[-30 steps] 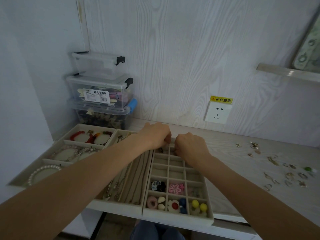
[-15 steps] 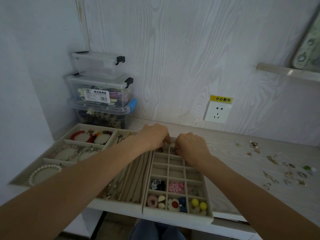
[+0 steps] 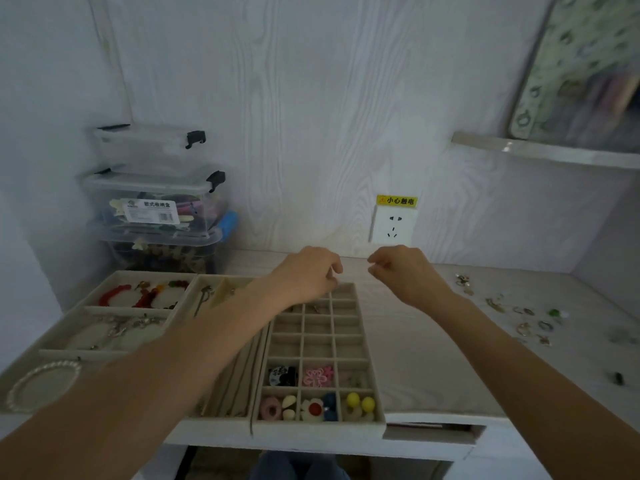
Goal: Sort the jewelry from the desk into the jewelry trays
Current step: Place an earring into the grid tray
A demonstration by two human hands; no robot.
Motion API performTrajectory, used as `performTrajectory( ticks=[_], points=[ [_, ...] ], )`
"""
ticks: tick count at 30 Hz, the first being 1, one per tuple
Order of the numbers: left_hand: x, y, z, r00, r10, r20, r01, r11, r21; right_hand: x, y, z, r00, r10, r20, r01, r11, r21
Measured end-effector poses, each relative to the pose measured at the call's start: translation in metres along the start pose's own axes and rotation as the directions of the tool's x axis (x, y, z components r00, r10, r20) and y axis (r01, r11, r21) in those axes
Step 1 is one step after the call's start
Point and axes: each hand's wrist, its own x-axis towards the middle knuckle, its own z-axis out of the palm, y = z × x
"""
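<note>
Taking the grid tray [image 3: 360,344] as landmark: the bare desk [image 3: 415,358] just right of it is an open strip a hand could sweep along. Beyond that strip, near the desk's right edge, loose jewelry [image 3: 526,320] lies scattered. Left of the grid tray the necklace tray [image 3: 239,386] touches it, and the bracelet tray [image 3: 86,320] lies beyond, so no bare surface shows there. Behind and left of it, stacked clear storage boxes [image 3: 156,202] block the corner. Directly behind it the wall with its socket [image 3: 393,225] closes the way. Above its far end hover the left hand [image 3: 308,275] and the right hand [image 3: 405,275], a gap between them.
</note>
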Motion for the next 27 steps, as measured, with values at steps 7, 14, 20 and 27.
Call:
performTrajectory(
  ticks=[7,14,20,27],
  points=[
    [0.049,0.069,0.025,0.996,0.086,0.009,-0.084,0.990,-0.112,-0.018,0.085,-0.032,0.988,0.154,-0.015,-0.154,0.988,-0.012],
    [0.111,0.111,0.070,0.968,0.100,0.229,-0.109,0.994,0.025,-0.002,0.170,-0.047,0.935,0.347,0.075,-0.345,0.938,-0.035],
    [0.150,0.120,0.098,0.914,0.133,0.384,-0.199,0.970,0.138,0.020,0.210,-0.035,0.930,0.318,0.186,-0.324,0.946,0.003],
    [0.168,0.121,0.100,0.936,0.167,0.309,-0.197,0.978,0.069,0.045,0.209,-0.019,0.966,0.236,0.108,-0.230,0.971,-0.068]
  ],
)
